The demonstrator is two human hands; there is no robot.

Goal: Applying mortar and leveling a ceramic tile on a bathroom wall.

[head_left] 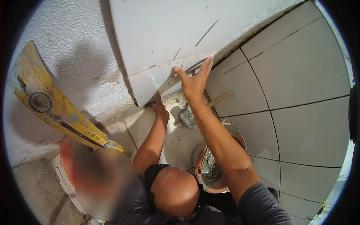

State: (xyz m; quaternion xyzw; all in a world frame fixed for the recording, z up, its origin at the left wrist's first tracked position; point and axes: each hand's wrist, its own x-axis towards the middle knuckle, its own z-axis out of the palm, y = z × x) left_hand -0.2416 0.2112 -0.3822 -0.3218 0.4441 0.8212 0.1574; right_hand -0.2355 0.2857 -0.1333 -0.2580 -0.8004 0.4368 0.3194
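Note:
A narrow white tile strip (150, 81) stands upright against the wall, under a large white wall tile (161, 33). My left hand (160, 108) is at the strip's lower edge, its fingers bent around that edge and partly hidden. Higher up and to the right, my right hand (195, 84) spreads its thumb and fingers against the face of the strip, near its right end. Below the hands, a mallet with a grey, mortar-smeared head (186, 118) and a wooden handle (221, 98) lies in the corner, its middle hidden by my right forearm.
A bucket of wet grey mortar (212, 170) stands beside my bent knee (176, 191). On the left, a yellow spirit level (56, 99) leans near a red bucket (69, 150). Large white tiles (307, 127) cover the right wall; rough white plaster (63, 22) is at left.

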